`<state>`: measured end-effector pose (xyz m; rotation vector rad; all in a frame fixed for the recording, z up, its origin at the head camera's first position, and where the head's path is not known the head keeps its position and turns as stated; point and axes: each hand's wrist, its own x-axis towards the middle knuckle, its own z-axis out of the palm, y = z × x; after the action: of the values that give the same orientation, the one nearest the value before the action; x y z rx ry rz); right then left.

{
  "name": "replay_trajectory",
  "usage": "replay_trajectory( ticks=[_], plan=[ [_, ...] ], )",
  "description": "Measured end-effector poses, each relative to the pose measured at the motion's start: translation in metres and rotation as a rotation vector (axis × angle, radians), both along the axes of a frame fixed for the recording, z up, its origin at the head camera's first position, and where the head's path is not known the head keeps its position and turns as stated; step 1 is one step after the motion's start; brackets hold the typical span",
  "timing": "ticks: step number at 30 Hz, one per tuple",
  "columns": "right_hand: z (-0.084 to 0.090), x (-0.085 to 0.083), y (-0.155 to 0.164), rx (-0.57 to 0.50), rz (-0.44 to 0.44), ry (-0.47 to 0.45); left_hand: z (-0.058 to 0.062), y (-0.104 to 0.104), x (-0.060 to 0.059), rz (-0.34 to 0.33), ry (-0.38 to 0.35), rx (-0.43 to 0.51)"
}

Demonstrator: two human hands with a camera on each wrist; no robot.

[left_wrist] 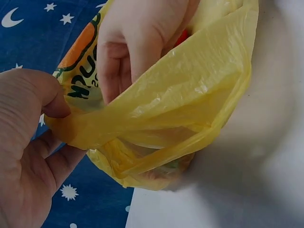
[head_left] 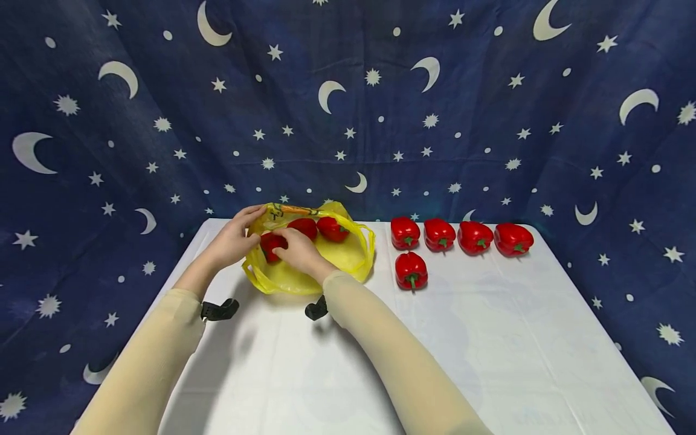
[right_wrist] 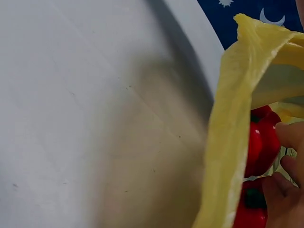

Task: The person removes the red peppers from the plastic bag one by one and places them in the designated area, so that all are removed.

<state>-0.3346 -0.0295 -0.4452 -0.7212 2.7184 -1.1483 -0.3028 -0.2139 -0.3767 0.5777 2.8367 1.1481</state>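
Note:
A yellow plastic bag (head_left: 326,260) lies open at the table's back left, with three red peppers in it. My left hand (head_left: 244,234) pinches the bag's rim (left_wrist: 71,128) between thumb and fingers and holds it up. Reaching into the opening, my right hand (head_left: 290,249) has its fingers round the nearest red pepper (head_left: 270,244). Two more peppers (head_left: 318,228) lie behind it in the bag. The right wrist view shows the bag's edge (right_wrist: 232,142), two of the peppers (right_wrist: 260,142) and my curled fingertips (right_wrist: 289,166). In the left wrist view my right hand (left_wrist: 137,42) dips into the bag.
Several red peppers (head_left: 439,234) lie in a row at the back right of the white table (head_left: 489,350), with one more (head_left: 411,270) in front of them. A dark blue cloth with moons and stars (head_left: 380,90) hangs behind and beside the table.

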Motion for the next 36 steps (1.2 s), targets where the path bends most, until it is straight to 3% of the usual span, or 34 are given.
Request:
replay_trajectory(
  ticks=[14,19,26,36],
  plan=[
    [-0.001,-0.005,-0.02,0.27,0.059,0.147,-0.004,0.002,0.01,-0.008,-0.037,0.014],
    [-0.001,-0.007,-0.017,0.272,0.075,0.144,-0.003,0.002,0.009,-0.016,-0.037,0.015],
    [-0.002,-0.013,0.004,0.292,0.219,0.207,-0.001,0.0,0.008,-0.021,-0.041,-0.01],
    [-0.002,-0.012,0.029,0.246,0.309,0.235,-0.005,0.001,0.005,-0.012,-0.042,-0.029]
  ],
)
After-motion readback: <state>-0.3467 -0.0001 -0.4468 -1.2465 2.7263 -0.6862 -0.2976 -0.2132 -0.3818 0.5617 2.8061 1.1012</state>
